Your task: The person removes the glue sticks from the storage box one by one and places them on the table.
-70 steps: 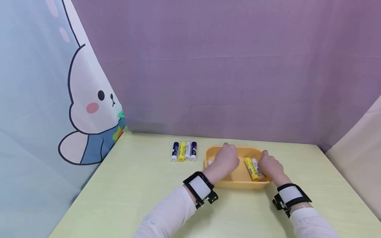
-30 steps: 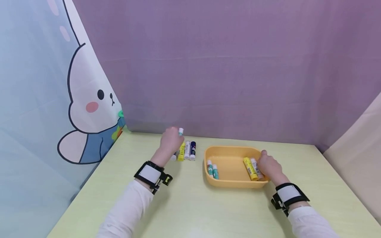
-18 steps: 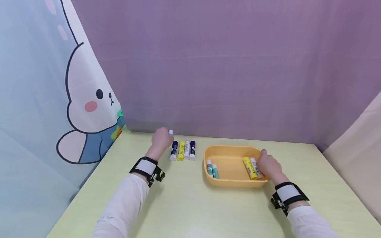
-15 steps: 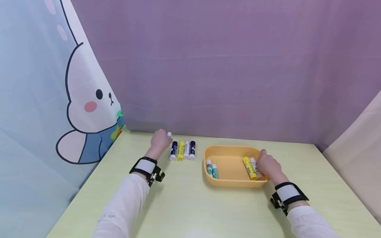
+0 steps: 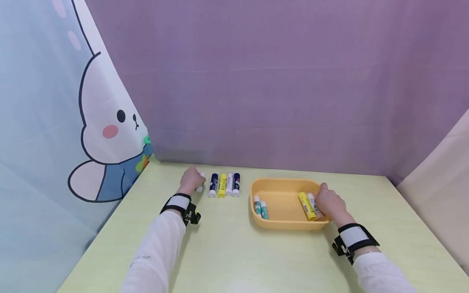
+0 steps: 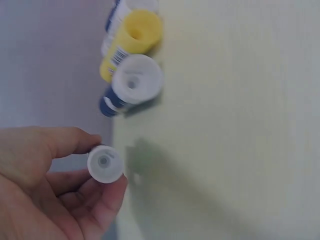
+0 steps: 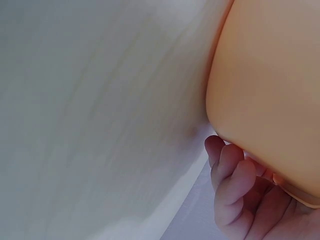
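Note:
My left hand (image 5: 191,179) pinches a small glue stick with a white cap (image 5: 200,182) (image 6: 105,163) low over the table, just left of a row of glue sticks (image 5: 224,184). In the left wrist view the row's near blue stick (image 6: 131,87) and a yellow stick (image 6: 134,37) lie beside my held one. My right hand (image 5: 328,203) grips the right rim of the orange tray (image 5: 282,221); the right wrist view shows its fingers (image 7: 235,185) curled under the tray's edge (image 7: 270,90). Inside the tray lie two teal sticks (image 5: 261,207), a yellow stick (image 5: 307,206) and a pale one (image 5: 314,206).
The pale green table (image 5: 234,252) is bounded by a purple backdrop (image 5: 278,89) behind, a rabbit-print curtain (image 5: 55,122) on the left and a beige cloth (image 5: 436,203) on the right.
My left hand took a white-capped stick out of the tray, carried it left past the row, and lowered it to the table at the row's left end. My right hand stayed on the tray.

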A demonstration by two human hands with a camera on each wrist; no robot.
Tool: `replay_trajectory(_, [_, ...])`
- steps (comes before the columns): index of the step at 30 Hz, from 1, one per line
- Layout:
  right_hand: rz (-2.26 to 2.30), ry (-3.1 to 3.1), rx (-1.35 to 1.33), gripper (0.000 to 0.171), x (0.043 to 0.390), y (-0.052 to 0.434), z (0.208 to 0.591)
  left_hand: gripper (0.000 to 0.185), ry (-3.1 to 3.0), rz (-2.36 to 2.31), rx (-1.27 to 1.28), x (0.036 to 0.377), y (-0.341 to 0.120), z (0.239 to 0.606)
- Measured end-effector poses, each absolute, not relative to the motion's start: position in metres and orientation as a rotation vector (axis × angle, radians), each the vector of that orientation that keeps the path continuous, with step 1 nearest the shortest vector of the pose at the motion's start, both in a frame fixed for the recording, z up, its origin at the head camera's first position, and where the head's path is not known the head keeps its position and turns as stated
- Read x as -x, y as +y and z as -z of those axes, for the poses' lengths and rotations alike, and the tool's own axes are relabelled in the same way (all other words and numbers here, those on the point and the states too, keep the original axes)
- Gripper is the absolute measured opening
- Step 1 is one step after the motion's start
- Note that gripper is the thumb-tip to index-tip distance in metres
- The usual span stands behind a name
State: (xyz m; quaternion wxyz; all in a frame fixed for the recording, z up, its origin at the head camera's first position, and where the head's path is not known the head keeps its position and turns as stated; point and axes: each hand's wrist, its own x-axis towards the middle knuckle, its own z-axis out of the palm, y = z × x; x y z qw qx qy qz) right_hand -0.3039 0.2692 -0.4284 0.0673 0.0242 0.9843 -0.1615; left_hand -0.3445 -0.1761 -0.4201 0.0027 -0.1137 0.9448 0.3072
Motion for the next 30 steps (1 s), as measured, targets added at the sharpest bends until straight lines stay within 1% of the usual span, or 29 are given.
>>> replay_trajectory(2, [0.481,2.964,-0.078,0.034,0.304,0.269,0.429,0.038,2.968,-0.949,0.354,0.347,-0.178,0.425])
replay_trajectory(5, [0.477,2.965,-0.078,0.034,0.303,0.268,0.429,0.037,2.981,-0.928,0.352,0.349,-0.179,0.430])
replay_trajectory(10, [0.478,2.974,-0.074,0.034,0.303,0.267,0.427,0.020,2.995,-0.908,0.391,0.347,-0.175,0.431])
replay_trajectory(12, [0.479,2.977,-0.074,0.033,0.302,0.266,0.427,0.018,2.987,-0.903,0.407,0.347,-0.173,0.431])
replay_trajectory(16, [0.478,2.982,-0.073,0.033,0.302,0.266,0.428,0.023,2.972,-0.902,0.421,0.349,-0.171,0.434])
replay_trajectory(30, [0.484,2.983,-0.057,0.033,0.300,0.268,0.425,0.028,2.947,-0.915,0.429,0.347,-0.163,0.436])
